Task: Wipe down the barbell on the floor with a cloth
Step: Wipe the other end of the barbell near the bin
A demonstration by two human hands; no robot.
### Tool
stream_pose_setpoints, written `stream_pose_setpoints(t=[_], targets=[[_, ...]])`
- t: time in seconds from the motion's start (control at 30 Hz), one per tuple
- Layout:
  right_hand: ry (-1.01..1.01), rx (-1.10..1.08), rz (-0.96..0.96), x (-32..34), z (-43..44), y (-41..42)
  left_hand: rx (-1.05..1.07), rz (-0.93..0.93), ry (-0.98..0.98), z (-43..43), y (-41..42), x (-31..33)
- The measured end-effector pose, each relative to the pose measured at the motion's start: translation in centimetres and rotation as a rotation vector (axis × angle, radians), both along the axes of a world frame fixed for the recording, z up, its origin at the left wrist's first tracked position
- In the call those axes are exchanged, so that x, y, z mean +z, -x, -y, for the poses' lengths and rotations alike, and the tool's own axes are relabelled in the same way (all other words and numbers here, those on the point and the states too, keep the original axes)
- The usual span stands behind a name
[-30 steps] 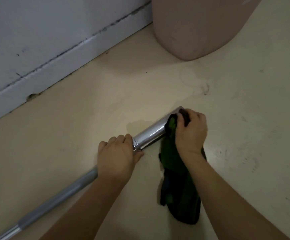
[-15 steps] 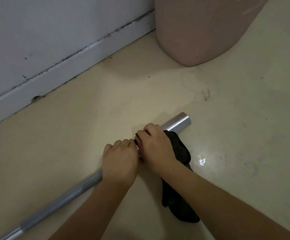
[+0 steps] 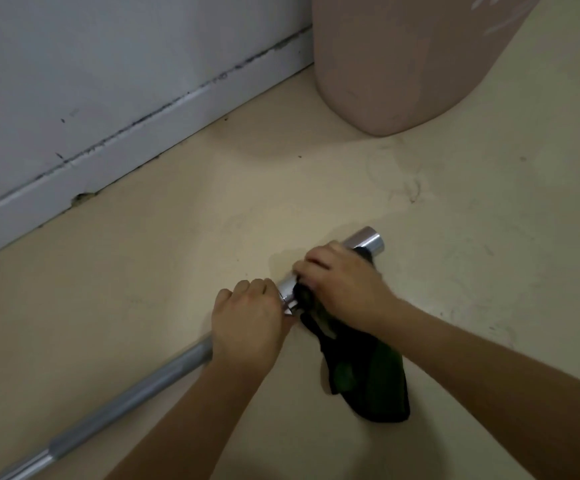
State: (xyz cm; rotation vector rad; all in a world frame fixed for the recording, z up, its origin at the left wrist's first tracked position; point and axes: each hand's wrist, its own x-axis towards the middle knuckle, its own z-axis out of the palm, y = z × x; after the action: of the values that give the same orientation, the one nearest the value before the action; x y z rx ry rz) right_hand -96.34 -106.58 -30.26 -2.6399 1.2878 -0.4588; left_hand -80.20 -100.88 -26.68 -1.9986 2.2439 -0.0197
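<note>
A grey steel barbell (image 3: 136,389) lies on the cream floor, running from lower left up to a shiny sleeve end (image 3: 368,242) at centre right. My left hand (image 3: 247,323) clamps down on the shaft just below the sleeve's collar. My right hand (image 3: 344,285) wraps the dark green-black cloth (image 3: 368,379) around the middle of the sleeve. The cloth's loose tail hangs down to the floor under my right forearm. A short piece of sleeve shows between my two hands.
A pink plastic bin (image 3: 402,64) stands at the upper right, close beyond the barbell's end. A grey wall with a white skirting board (image 3: 136,140) runs diagonally along the left. Scuffed floor (image 3: 506,237) spreads to the right.
My right hand with the cloth slid from the sleeve's tip down against my left hand, then moved back up a little toward the tip. My left hand stayed on the shaft.
</note>
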Motion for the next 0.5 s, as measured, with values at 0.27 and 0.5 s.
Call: stream_pose_setpoints(t=[0.27, 0.5], targets=[[-0.179, -0.188, 0.021, 1.4, 0.1, -4.9, 0.042, -0.024, 0.012, -0.2, -0.4, -0.4], [-0.433, -0.112, -0.05, 5.2, -2.1, 1.8, 0.071, -0.078, 0.035, 0.2, -0.6, -0.3]])
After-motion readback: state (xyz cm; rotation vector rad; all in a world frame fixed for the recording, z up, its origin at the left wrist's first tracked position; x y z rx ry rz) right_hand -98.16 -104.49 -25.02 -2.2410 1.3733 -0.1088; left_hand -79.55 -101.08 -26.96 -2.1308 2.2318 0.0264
